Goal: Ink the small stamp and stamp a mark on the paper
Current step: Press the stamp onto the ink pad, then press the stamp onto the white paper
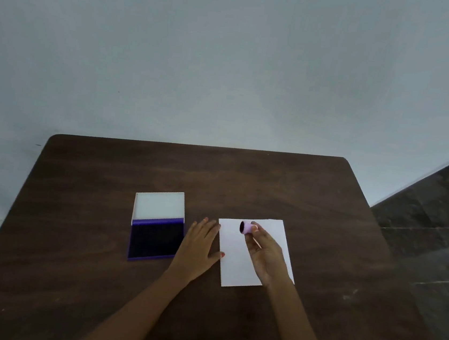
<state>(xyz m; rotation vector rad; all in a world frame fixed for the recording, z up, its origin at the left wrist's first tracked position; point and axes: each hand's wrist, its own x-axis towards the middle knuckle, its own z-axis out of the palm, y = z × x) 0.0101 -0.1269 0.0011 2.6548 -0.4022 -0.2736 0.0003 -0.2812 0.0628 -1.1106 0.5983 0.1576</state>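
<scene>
The right hand (263,251) pinches the small stamp (246,227) above the paper (230,265), hiding part of it; the left hand (199,246) lies flat, fingers spread; the stamp's dark face is unreadable.

A dark brown wood-grain surface (245,177) with rounded far corners stands against a plain pale wall (230,58) (bluish-grey in the dim, even light); at right lies a dark mottled floor (437,210)
</scene>
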